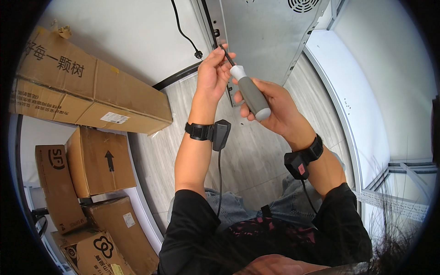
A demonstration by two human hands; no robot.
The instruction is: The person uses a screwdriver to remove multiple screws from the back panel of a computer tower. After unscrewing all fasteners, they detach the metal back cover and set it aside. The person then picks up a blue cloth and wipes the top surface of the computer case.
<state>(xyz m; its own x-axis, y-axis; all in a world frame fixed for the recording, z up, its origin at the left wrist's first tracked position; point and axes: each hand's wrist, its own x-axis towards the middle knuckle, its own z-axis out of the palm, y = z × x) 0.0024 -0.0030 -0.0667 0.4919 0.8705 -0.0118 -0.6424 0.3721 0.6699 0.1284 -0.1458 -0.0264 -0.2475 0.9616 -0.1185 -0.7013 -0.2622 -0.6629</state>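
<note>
A screwdriver [252, 95] with a grey handle, white collar and dark shaft is in my right hand [278, 107], the fingers wrapped round the handle. It slants up and to the left. My left hand [214, 75] is closed at the far end of the shaft, with thumb and fingertips pinched about the tip. Whether a small part is also between those fingertips I cannot tell. Just beyond the hands stands a grey metal panel [263, 41] with a folded edge and small holes; the left fingertips are close to that edge.
A long cardboard box [133, 101] lies at the left, with several more cartons [104, 162] stacked below it. A black cable [181, 31] hangs against the white wall at the top. Black wrist devices [222, 135] with cords sit on both my wrists. The floor [243, 156] is grey wood-look.
</note>
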